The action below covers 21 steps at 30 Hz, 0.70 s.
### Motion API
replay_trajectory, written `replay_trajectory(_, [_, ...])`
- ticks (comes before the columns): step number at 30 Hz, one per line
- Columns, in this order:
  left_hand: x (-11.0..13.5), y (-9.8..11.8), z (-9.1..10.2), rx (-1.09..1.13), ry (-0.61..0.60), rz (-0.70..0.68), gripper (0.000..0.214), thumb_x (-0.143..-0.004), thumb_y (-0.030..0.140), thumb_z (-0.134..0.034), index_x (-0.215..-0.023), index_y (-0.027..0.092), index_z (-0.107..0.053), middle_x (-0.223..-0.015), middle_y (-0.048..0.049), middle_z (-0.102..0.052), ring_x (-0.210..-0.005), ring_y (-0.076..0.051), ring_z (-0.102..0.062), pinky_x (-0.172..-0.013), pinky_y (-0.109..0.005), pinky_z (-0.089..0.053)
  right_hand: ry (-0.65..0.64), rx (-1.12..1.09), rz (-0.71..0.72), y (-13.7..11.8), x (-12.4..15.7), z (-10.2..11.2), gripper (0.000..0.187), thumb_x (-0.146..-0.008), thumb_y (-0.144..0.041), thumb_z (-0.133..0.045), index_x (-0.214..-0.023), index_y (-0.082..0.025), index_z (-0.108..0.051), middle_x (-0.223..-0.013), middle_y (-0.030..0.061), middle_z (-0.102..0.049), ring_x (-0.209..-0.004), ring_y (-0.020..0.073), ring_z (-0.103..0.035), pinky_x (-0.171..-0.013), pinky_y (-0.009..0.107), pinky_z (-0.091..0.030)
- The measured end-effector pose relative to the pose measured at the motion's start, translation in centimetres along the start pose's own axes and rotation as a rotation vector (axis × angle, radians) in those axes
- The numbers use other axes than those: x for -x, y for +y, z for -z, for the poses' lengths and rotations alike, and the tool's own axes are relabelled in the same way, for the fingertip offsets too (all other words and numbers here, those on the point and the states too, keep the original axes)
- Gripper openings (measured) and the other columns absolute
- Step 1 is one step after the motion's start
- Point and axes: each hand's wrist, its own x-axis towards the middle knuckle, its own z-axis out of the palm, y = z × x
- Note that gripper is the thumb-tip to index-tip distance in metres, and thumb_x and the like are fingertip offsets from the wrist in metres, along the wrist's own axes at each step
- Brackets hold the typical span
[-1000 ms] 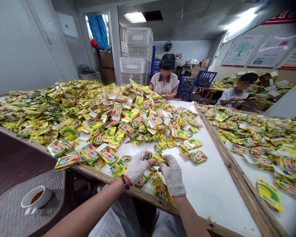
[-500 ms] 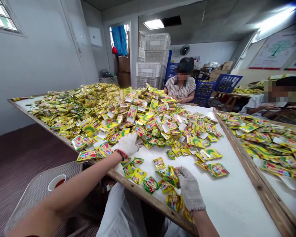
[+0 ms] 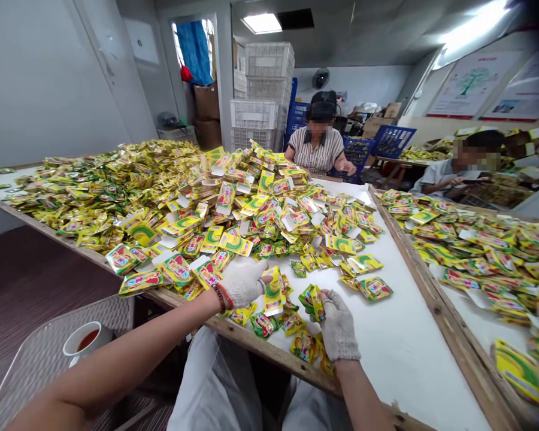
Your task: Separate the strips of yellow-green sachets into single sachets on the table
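My left hand [image 3: 245, 281], in a pale glove with bare fingertips, is closed on a small yellow carton [image 3: 273, 291] with a green curved print. To its right my right hand [image 3: 339, 323], gloved the same way, pinches a shiny yellow-green sachet [image 3: 312, 302]. A short gap separates the carton from that sachet. Below both hands, loose sachets [image 3: 264, 325] lie on the white tabletop near the wooden edge. Just beyond my left hand rises a big heap of cartons [image 3: 236, 242], some with white flaps standing open.
A mound of sachets [image 3: 130, 179] covers the table's far left. A wooden rail [image 3: 435, 305] divides off another carton pile [image 3: 476, 239] on the right. A cup [image 3: 87, 341] stands on a stool at my left. Two people sit beyond, near stacked white crates [image 3: 263, 96].
My left hand has come back from the heap towards my right hand, now with a carton in it. The right hand has lifted its sachet clear of the loose ones. The view has shifted right.
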Motion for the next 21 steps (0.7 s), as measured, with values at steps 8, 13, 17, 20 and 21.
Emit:
replay_trajectory(8, [-2.0, -0.3, -1.5, -0.57, -0.087, -0.731, 0.053, -0.073, 0.011, -0.057, -0.123, 0.027, -0.05, -0.141, -0.0124, -0.04, -0.13, -0.032, -0.035, -0.104, -0.054, -0.023, 0.117, -0.061, -0.116, -0.7, 1.5, 2.2, 0.032, -0.077, -0.046, -0.061, -0.097, -0.023, -0.052, -0.08, -0.0018, -0.063, -0.051, 0.0126, -0.062, -0.035, 0.017, -0.039])
replay_trajectory(13, [-3.9, 0.4, -1.8, -0.242, -0.191, -0.581, 0.058, -0.068, 0.018, -0.059, -0.125, 0.025, -0.051, -0.12, -0.0084, -0.06, -0.11, -0.026, -0.055, -0.1, -0.041, -0.035, 0.168, -0.138, -0.156, -0.2, 1.3, 2.4, 0.032, -0.075, -0.046, -0.062, -0.095, -0.024, -0.051, -0.077, -0.0029, -0.064, -0.046, 0.0112, -0.06, -0.033, 0.017, -0.038])
replay_trajectory(17, [-5.4, 1.4, -1.9, -0.05, -0.217, -0.323, 0.053, -0.071, 0.016, -0.055, -0.124, 0.025, -0.052, -0.095, -0.0014, -0.069, -0.086, -0.02, -0.063, -0.081, -0.029, -0.046, 0.163, -0.151, -0.156, -0.3, 1.3, 2.2, 0.031, -0.076, -0.045, -0.061, -0.096, -0.023, -0.051, -0.078, -0.0019, -0.065, -0.047, 0.0113, -0.061, -0.034, 0.016, -0.039])
replay_trajectory(20, [-5.5, 2.7, -2.4, -0.087, -0.089, -0.235, 0.04, -0.077, 0.019, -0.052, -0.117, 0.021, -0.055, -0.099, -0.0059, -0.067, -0.092, -0.022, -0.062, -0.083, -0.03, -0.045, 0.158, -0.136, -0.148, -0.2, 1.4, 2.2, 0.032, -0.076, -0.045, -0.061, -0.096, -0.022, -0.052, -0.079, -0.0014, -0.064, -0.046, 0.0113, -0.061, -0.034, 0.017, -0.041])
replay_trajectory(21, [-5.2, 3.3, -2.8, -0.095, -0.043, -0.219, 0.034, -0.081, 0.024, -0.048, -0.114, 0.02, -0.055, -0.101, -0.0084, -0.066, -0.095, -0.024, -0.061, -0.084, -0.032, -0.044, 0.164, -0.137, -0.146, -0.2, 1.4, 2.2, 0.032, -0.075, -0.045, -0.061, -0.096, -0.022, -0.052, -0.078, -0.0016, -0.064, -0.046, 0.0112, -0.06, -0.034, 0.017, -0.041])
